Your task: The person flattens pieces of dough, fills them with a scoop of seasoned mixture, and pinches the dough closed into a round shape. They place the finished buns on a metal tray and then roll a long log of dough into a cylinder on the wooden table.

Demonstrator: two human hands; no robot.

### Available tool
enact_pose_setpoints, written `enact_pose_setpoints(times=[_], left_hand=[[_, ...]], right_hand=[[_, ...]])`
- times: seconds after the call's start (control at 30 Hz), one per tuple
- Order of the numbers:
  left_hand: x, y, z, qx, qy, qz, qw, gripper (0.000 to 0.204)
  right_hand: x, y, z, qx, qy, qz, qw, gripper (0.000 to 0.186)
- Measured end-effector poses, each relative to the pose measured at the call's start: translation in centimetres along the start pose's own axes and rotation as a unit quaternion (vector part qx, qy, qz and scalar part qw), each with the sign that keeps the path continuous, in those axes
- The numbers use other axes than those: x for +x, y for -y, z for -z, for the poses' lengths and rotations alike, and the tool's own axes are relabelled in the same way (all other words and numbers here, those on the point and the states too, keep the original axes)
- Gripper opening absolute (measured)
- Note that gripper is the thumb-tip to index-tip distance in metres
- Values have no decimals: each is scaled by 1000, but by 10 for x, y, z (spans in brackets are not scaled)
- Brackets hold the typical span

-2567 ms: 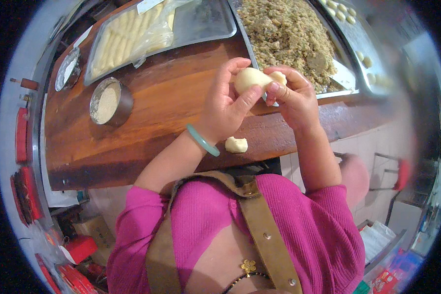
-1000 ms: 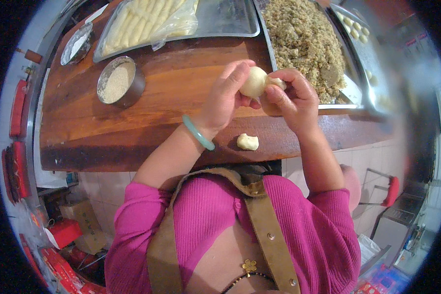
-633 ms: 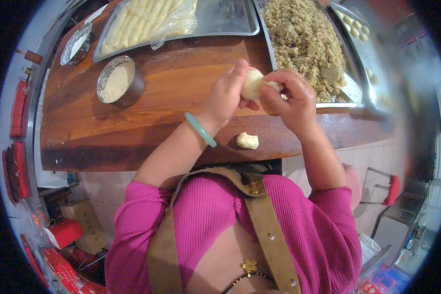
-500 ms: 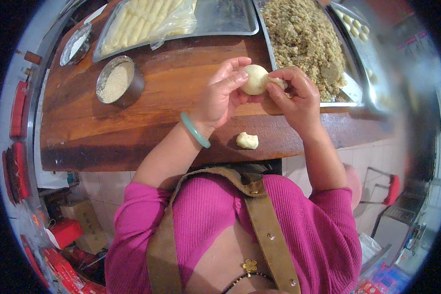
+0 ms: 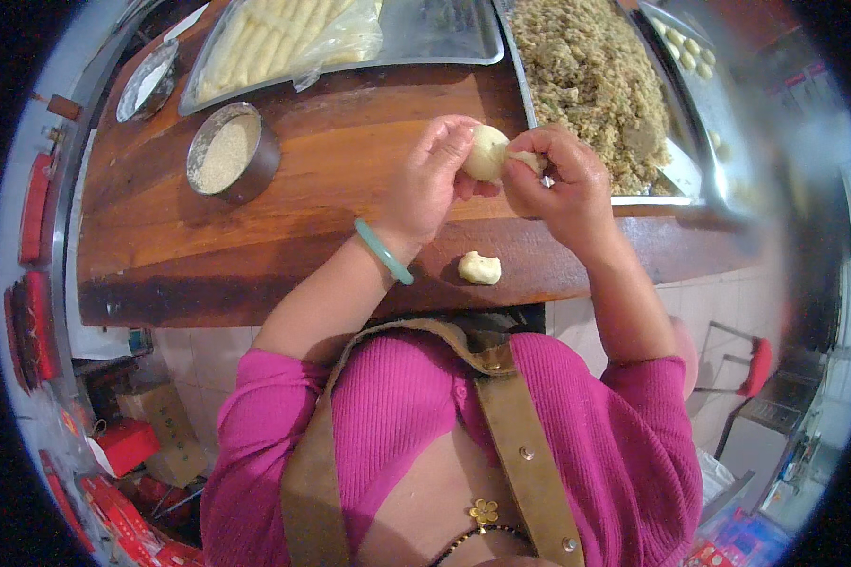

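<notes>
My left hand [image 5: 440, 161], with a jade-green bangle at the wrist, cups a smooth pale dough ball [image 5: 485, 151] in front of the filling tray. My right hand [image 5: 567, 184] pinches the narrowed neck of dough at the ball's right side, its thumb and fingertips pressed together there. A small lump of dough [image 5: 479, 268] lies below my hands, near the edge of the wooden table [image 5: 331, 137]. Just beyond my hands is a metal tray [image 5: 526, 94] heaped with crumbly beige filling [image 5: 591, 85].
A bagged batch of pale dough rolls [image 5: 272, 38] lies in a tray [image 5: 435, 55]. A round tin of pale granules [image 5: 227, 153] and a foil bowl [image 5: 147, 80] sit at left. Small dough balls [image 5: 695, 57] lie on a tray at right. A red-backed chair [image 5: 756, 364] stands below.
Compared with earlier, my hands keep working the same dough, the right fingers shifting on its neck and the ball turning slightly in my left palm. The view has shifted, showing the tabletop higher.
</notes>
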State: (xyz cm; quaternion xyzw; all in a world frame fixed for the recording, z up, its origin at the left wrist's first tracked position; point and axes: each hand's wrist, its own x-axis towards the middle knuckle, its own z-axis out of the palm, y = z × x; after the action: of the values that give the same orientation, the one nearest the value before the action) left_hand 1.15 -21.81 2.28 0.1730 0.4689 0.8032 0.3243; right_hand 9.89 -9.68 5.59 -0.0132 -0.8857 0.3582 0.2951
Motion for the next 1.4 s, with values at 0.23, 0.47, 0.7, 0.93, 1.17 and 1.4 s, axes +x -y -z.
enact_pose_setpoints(times=[0.23,0.47,0.7,0.93,1.17,1.4], left_hand=[[13,8,17,162,50,159,973,45],[15,21,31,-85,-2,221,971,46],[15,27,12,-120,35,82,989,45],[9,28,-22,46,25,-27,998,34],[4,20,-38,392,67,-313,862,6],[19,38,-70,349,117,-295,882,6]], right_hand=[[0,-6,-8,-87,106,78,988,13],[-49,-36,-3,-111,70,67,989,19],[-70,-52,-6,-19,87,-66,994,19],[-57,-34,-11,726,16,-276,630,52],[-63,-58,20,516,-66,-186,834,46],[-75,-97,46,471,-128,-119,865,46]])
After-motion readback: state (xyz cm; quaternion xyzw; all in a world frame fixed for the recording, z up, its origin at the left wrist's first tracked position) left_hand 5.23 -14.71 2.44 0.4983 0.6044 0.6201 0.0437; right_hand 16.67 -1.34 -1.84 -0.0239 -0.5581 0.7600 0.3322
